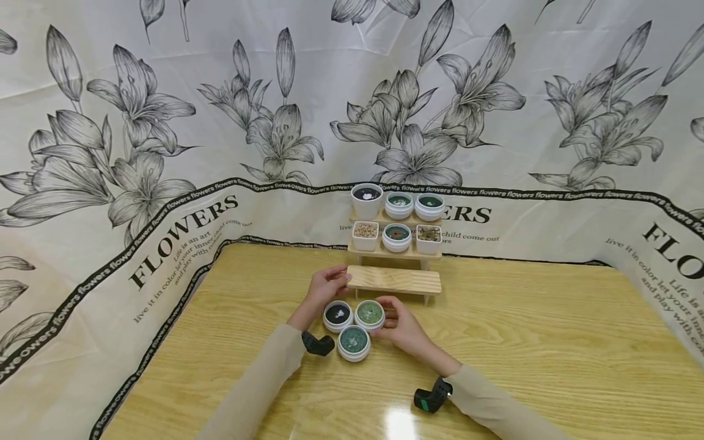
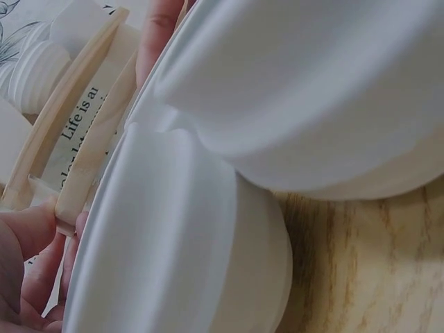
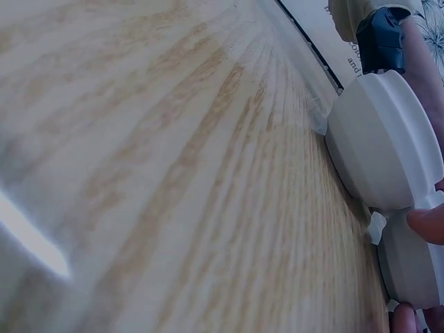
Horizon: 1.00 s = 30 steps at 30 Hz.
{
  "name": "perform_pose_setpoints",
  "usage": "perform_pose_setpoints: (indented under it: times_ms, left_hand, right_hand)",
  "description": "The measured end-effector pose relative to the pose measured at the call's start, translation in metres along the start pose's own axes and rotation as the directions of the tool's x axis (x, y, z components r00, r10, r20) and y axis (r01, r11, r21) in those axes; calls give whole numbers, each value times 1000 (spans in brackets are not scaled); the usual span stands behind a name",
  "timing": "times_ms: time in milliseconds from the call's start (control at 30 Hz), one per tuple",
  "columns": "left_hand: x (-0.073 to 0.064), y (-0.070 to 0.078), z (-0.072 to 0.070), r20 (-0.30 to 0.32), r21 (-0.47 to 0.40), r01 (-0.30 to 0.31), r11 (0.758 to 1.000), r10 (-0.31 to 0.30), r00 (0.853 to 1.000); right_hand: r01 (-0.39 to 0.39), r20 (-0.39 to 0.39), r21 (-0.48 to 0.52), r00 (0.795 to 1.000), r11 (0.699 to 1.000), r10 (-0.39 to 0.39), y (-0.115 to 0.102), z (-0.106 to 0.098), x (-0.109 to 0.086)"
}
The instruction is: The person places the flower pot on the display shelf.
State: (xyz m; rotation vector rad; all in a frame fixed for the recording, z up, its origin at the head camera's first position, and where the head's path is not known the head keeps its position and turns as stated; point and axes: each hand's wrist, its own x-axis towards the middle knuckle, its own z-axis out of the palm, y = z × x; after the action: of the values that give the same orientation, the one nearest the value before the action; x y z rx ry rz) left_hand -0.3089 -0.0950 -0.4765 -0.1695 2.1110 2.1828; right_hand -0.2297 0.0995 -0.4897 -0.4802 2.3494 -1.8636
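Note:
My left hand (image 1: 321,296) pinches the left end of the lowest wooden step (image 1: 394,279) of a tiered stand; the left wrist view shows its thumb and fingers at the board's end (image 2: 73,201). In the head view my right hand (image 1: 406,333) holds a round white pot with light green filling (image 1: 370,312) by its right side. Its thumb (image 3: 428,225) lies against the pot's wall in the right wrist view. Close beside that pot stand a white pot with dark filling (image 1: 338,313) and one with blue-green filling (image 1: 354,340).
On the stand's middle step (image 1: 360,252) are two square white pots of pebbly filling and a round pot (image 1: 396,238). The top step carries a taller white pot (image 1: 366,201) and two round ones. Flower-printed cloth (image 1: 297,153) hangs behind the wooden table (image 1: 522,342).

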Motion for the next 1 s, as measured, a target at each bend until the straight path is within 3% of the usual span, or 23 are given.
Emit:
perform_pose_setpoints:
  times_ms: [333, 600, 1000]
  left_hand:
    - [0, 1, 1, -7, 5, 5, 1000, -4, 1000]
    - [1, 0, 1, -4, 17, 12, 1000, -12, 1000]
    - [2, -1, 1, -10, 10, 21, 1000, -21, 1000]
  right_hand:
    - [-6, -12, -56, 1000, 998, 5, 0, 2, 4]
    - [-17, -52, -64, 999, 998, 14, 3, 3, 3]
    - [-51, -35, -46, 998, 998, 49, 1, -1, 3]
